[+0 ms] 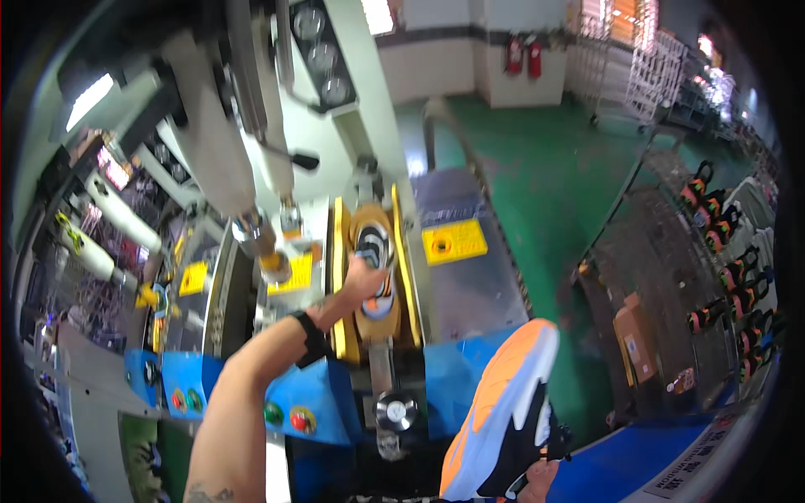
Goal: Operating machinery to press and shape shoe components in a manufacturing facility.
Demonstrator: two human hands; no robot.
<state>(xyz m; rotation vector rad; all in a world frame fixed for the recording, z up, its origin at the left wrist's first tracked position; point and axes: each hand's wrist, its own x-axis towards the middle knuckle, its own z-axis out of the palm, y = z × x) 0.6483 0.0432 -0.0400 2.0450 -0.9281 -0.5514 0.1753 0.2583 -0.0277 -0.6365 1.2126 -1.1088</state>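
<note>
A grey, black and orange sports shoe (380,307) lies lengthwise in the tan bed of a press, between two yellow side pads (406,268). My left hand (366,278) reaches in from the left and is closed over the middle of this shoe; its far fingertips are partly hidden. At the lower right, my right hand (538,481) grips a second sports shoe (495,419) by its dark upper. That shoe is tilted up, its orange and pale sole facing left. A round metal knob (396,411) sits at the near end of the press bed.
Blue panels with green and red buttons (303,419) edge the machine's front. A pale press arm with a metal head (256,239) hangs left of the bed. A metal cover with a yellow label (454,241) lies right. Further right stands a dark cart (671,277) beside racked shoes (742,289).
</note>
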